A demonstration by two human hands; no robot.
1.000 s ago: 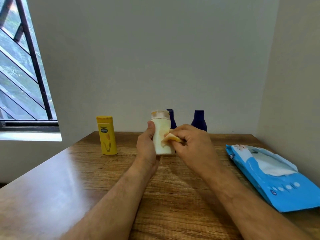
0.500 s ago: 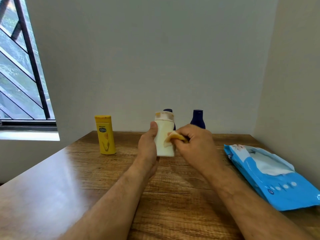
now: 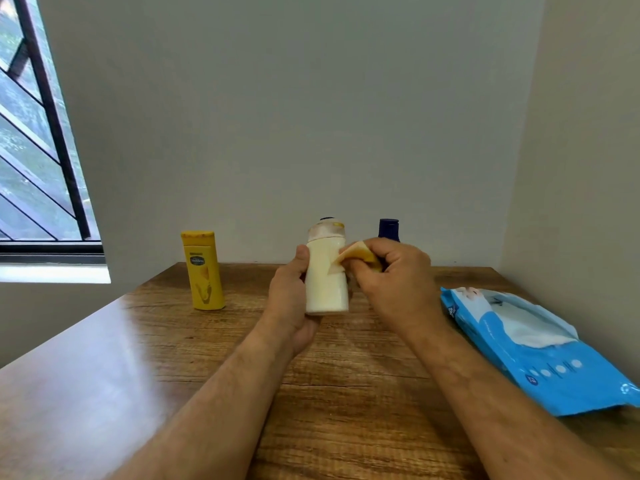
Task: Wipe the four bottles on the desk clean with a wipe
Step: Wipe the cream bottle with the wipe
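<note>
My left hand grips a cream-white bottle upright, just above the wooden desk. My right hand pinches a yellow-stained wipe against the bottle's right side near the top. A yellow bottle stands at the back left. One dark blue bottle stands behind my right hand, only its cap and shoulder showing. Another dark blue cap peeks over the white bottle's lid.
A blue pack of wet wipes lies open on the desk's right side, near the side wall. A barred window is at the left. The back wall stands close behind the bottles.
The white bottle has turned a little in my left hand, and my right hand has slid the wipe up its side. The camera view shifted slightly.
</note>
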